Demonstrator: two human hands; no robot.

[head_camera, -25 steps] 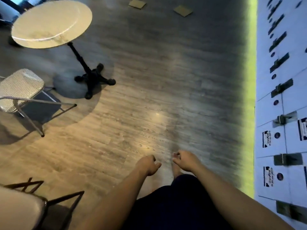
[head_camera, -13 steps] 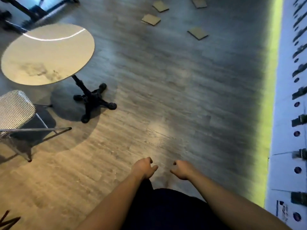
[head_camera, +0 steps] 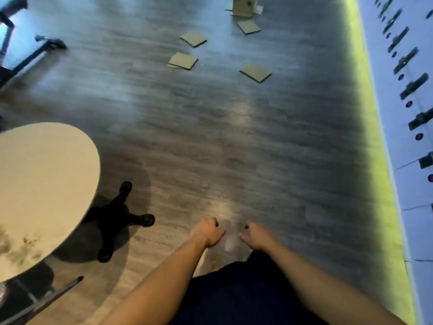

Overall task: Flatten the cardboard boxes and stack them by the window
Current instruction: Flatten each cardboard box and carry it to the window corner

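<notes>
Fingers (head_camera: 216,223) curled, empty; four flat cardboard pieces (head_camera: 183,60), one box (head_camera: 243,6).

Two bare forearms come up from the bottom edge, no sleeves reaching the wrists or anywhere along what shows. The left hand (head_camera: 207,233) and right hand (head_camera: 256,236) carry no gloves, rings, watch or bands that can be made out, though the picture is soft with blur. Between the arms there is dark clothing (head_camera: 236,294), navy or near black, plain, with no print, seam or pocket showing. The fingers (head_camera: 243,236) are too blurred to tell nails or any marks.
</notes>
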